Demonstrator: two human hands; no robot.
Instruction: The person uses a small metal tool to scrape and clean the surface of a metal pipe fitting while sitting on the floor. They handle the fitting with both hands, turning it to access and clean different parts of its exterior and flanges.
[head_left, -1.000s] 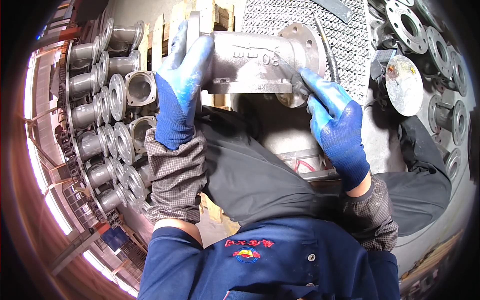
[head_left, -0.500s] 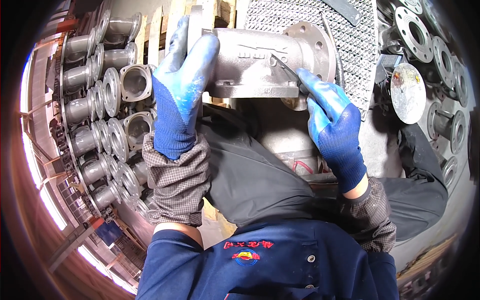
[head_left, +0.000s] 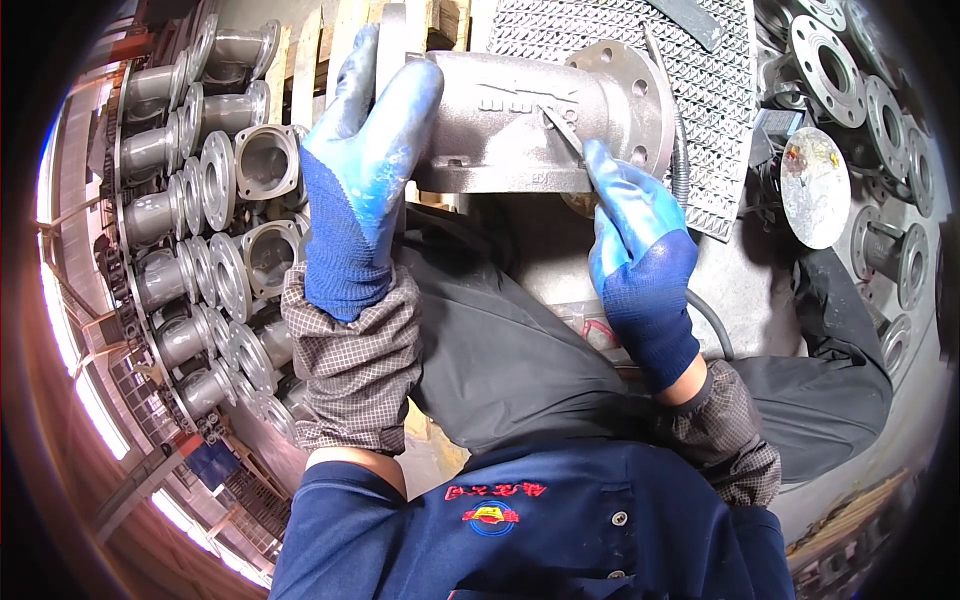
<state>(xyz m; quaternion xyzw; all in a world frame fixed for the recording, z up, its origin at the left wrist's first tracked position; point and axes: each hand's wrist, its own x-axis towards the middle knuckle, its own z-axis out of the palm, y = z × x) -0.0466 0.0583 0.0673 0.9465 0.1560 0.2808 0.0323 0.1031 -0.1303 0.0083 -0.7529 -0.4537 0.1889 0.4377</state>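
A grey cast-metal valve body (head_left: 490, 130) with round end flanges lies sideways in front of me, raised lettering on its upper face. My left hand (head_left: 365, 170), in a blue coated glove, is closed around its left end flange, thumb on one side and fingers on the other. In my gloved right hand (head_left: 640, 230) is a slim pointed metal tool (head_left: 565, 130). Its tip touches the casting by the raised lettering, near the right flange. The glove hides the tool's rear end.
Rows of similar flanged castings (head_left: 215, 180) stand at left, more (head_left: 830, 70) at right. Behind the casting lie a textured metal mat (head_left: 720, 150) and a wooden pallet (head_left: 305, 70). A black hose (head_left: 680, 170) runs beside the right flange. A round pale disc (head_left: 815, 187) stands at right.
My right hand has shifted slightly left and turned more upright, and the tool is tilted more steeply. The casting has rolled slightly away under my left hand, which keeps its hold.
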